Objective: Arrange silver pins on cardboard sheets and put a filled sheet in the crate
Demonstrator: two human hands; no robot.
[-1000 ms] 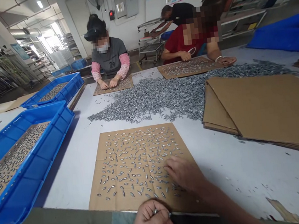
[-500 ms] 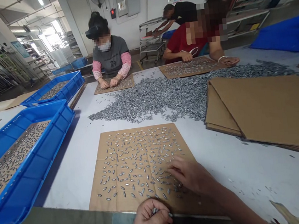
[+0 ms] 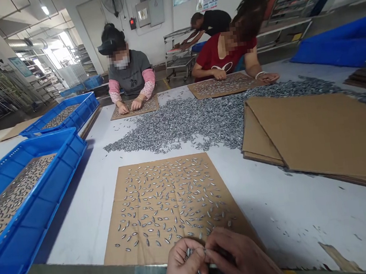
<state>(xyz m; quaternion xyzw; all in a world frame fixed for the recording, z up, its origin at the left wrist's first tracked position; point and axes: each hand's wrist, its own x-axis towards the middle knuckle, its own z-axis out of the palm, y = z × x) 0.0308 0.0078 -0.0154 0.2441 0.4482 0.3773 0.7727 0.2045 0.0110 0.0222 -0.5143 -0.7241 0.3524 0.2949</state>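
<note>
A cardboard sheet (image 3: 116, 244) lies on the white table, with many small silvery metal pieces (image 3: 147, 242) spread over it in loose rows. At its near edge my left hand (image 3: 185, 265) is closed around several of the same pieces, partly visible between the fingers. My right hand (image 3: 236, 255) meets it from the right, thumb and index finger pinched at the left fingertips. Whatever the right fingertips hold is too small to make out.
A large heap of metal pieces (image 3: 181, 124) lies beyond the sheet. Stacked cardboard (image 3: 329, 134) is at the right, blue trays (image 3: 65, 167) at the left. Two people (image 3: 132, 72) (image 3: 227, 56) sit across the table; another person (image 3: 215, 22) bends over behind.
My right hand has moved from over the right part of the cardboard down to my left hand. The left hand stays closed near the front edge. The view has shifted slightly.
</note>
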